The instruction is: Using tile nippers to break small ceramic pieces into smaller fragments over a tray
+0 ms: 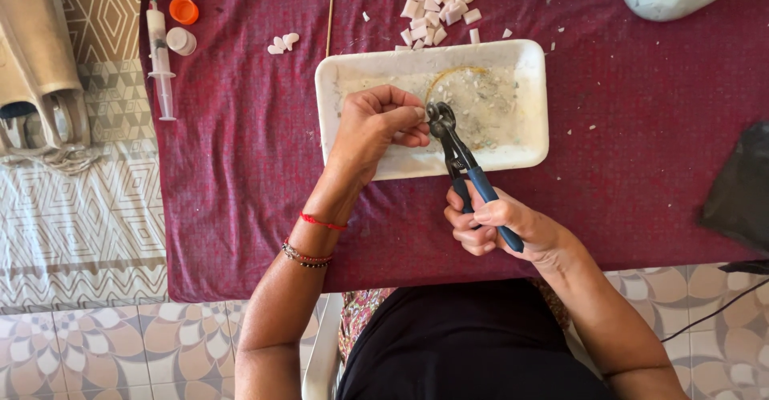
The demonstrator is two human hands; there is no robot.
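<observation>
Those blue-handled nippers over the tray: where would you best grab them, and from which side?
By the two blue handles, from the near table edge, as the right hand does. On the nippers they point toward the person, while the metal head sits over the white tray.

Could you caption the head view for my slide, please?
Left hand holds a small piece at nippers gripped by right hand.

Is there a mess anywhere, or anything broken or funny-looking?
Yes, a little mess. Small white crumbs are scattered over the dark red cloth around the white tray, away from the pile of white tile pieces. The tray's floor is dusty with chips under the nippers, held by the right hand. Nothing looks tipped over.
</observation>
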